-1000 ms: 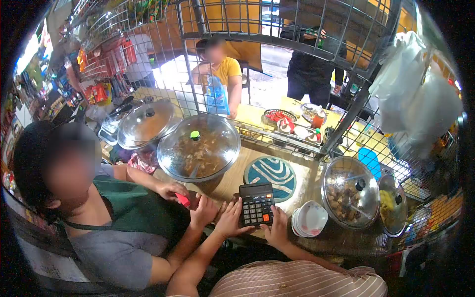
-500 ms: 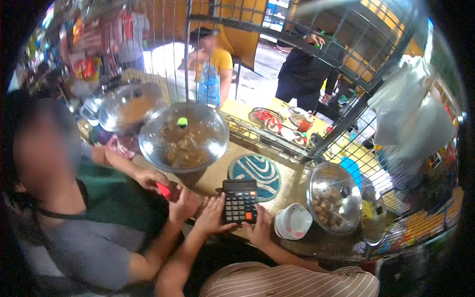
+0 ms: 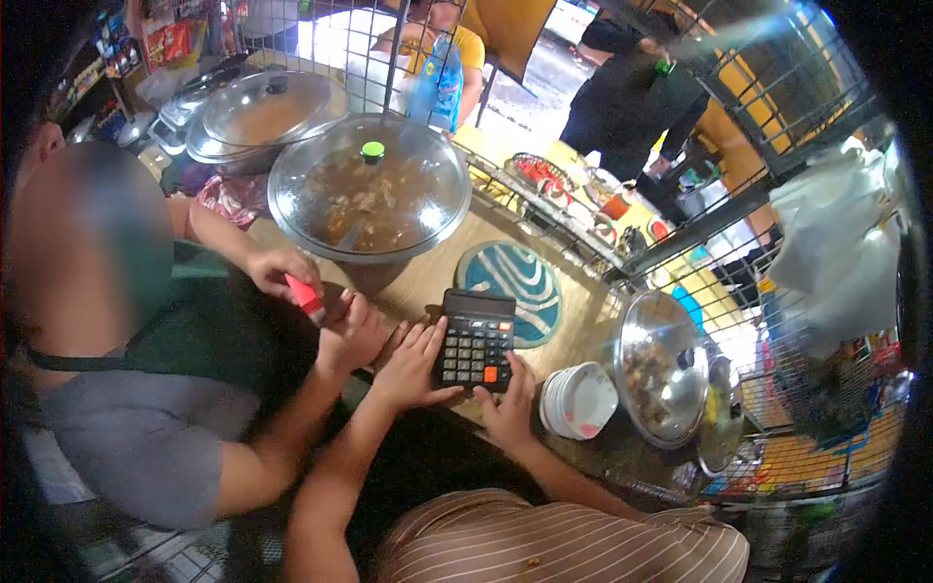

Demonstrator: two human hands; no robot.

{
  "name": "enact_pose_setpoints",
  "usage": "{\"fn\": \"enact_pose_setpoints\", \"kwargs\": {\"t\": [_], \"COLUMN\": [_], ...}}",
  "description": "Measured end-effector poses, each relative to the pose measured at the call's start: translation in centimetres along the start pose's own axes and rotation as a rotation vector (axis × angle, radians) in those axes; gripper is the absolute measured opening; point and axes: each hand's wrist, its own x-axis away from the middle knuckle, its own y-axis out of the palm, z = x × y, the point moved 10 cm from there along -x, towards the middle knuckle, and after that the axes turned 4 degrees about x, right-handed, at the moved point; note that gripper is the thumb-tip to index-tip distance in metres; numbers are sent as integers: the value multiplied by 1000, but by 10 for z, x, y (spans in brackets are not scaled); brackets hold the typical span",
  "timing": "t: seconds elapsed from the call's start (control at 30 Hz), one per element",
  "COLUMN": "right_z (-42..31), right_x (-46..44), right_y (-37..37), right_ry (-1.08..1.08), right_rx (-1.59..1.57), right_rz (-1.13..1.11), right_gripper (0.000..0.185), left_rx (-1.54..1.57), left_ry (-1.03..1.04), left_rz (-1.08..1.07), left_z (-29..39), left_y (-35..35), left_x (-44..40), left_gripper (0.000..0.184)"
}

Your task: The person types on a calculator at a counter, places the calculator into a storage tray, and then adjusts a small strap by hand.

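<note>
A black calculator (image 3: 475, 339) with an orange key lies at the counter's near edge, between my hands. My left hand (image 3: 412, 367) holds its left side, fingers along the edge and thumb below. On the lower right side, my right hand (image 3: 509, 400) grips it with fingers and thumb. Just beyond the calculator is a round teal mat (image 3: 525, 282) with white wavy lines. A stack of white bowls (image 3: 580, 400) stands to the right of my right hand. Close to my left hand, a co-worker's hands (image 3: 330, 309) hold a red object (image 3: 303, 293) whose kind I cannot make out.
A large lidded pot of stew (image 3: 369, 194) stands at the back left, with another covered pan (image 3: 267, 112) behind it. Lidded dishes (image 3: 663, 369) sit at the right. A metal grille (image 3: 680, 243) borders the counter; plastic bags (image 3: 841, 243) hang there. People are beyond it.
The camera has tilted down, so the pots and grille appear higher in view. My hands stay on the calculator. The co-worker's hands still hold the red object.
</note>
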Motion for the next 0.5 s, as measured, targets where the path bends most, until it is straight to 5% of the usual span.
{"fn": "enact_pose_setpoints", "kwargs": {"t": [0.5], "right_z": [-53], "right_x": [-15], "right_y": [-31], "right_ry": [-193], "right_rx": [121], "right_rz": [142], "right_gripper": [25], "left_rx": [-158], "left_ry": [14], "left_rz": [-7], "left_z": [-1], "left_y": [8], "left_x": [-2], "left_gripper": [113]}}
